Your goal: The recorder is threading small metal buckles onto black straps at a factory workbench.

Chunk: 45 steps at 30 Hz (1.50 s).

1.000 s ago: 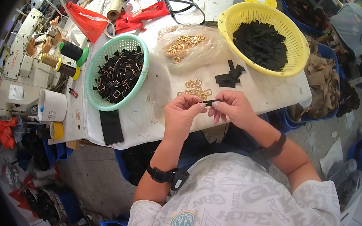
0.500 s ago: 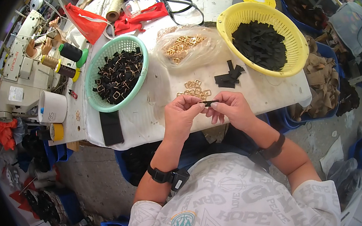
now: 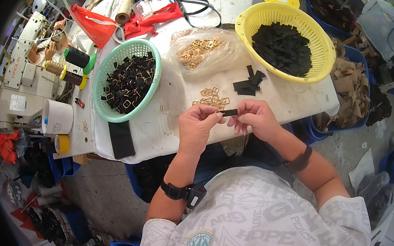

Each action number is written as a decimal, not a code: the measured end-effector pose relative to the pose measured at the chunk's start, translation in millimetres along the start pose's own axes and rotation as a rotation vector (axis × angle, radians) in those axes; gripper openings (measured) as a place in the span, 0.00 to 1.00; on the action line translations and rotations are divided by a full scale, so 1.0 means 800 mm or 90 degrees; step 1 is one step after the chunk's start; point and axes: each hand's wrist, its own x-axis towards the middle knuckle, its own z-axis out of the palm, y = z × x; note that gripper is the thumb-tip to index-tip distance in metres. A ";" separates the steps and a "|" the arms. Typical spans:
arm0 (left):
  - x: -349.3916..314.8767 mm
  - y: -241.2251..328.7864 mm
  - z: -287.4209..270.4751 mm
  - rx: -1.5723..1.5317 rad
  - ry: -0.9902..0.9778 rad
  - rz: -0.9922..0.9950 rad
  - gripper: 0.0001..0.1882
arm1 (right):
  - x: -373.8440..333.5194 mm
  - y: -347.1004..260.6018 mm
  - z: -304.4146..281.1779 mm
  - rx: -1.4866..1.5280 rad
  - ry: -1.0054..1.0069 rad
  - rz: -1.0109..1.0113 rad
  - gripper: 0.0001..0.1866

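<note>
Near the table's front edge, my left hand (image 3: 198, 125) is closed in a pinch on a small gold buckle, mostly hidden by the fingertips. A short black webbing strip (image 3: 229, 113) stretches from there to my right hand (image 3: 258, 119), whose thumb and forefinger pinch its right end. Whether the strip passes through the buckle is too small to tell. Just beyond my fingers lies a small pile of gold buckles (image 3: 210, 93). To its right rest several loose black strips (image 3: 249, 83).
A green basket (image 3: 99, 92) of black strips with gold buckles stands left, a yellow basket (image 3: 323, 59) of black strips right. Between them sits a plastic bag (image 3: 228, 52) of gold buckles. A phone (image 3: 121, 139) lies at the front left, near a sewing machine (image 3: 21, 76).
My right hand has shifted slightly right along the strip, and more of the strip now shows between my hands. My left hand has stayed in place.
</note>
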 end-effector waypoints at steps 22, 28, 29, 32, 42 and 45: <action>-0.003 0.002 0.010 0.008 0.012 0.033 0.04 | 0.014 0.007 0.009 0.100 0.009 0.035 0.06; -0.005 0.000 0.017 0.066 0.054 0.063 0.05 | 0.006 0.000 0.036 -0.098 0.113 -0.051 0.04; -0.006 -0.001 0.020 0.061 0.061 0.073 0.05 | 0.005 0.003 0.041 -0.129 0.134 -0.079 0.04; -0.008 -0.002 0.024 0.044 0.069 0.093 0.06 | 0.005 0.002 0.046 -0.163 0.156 -0.115 0.04; -0.019 0.007 0.012 0.089 0.044 0.131 0.07 | 0.007 -0.016 0.032 -0.054 0.118 -0.020 0.04; -0.018 0.006 0.008 0.122 0.017 0.125 0.06 | 0.007 -0.018 0.034 -0.072 0.102 -0.024 0.04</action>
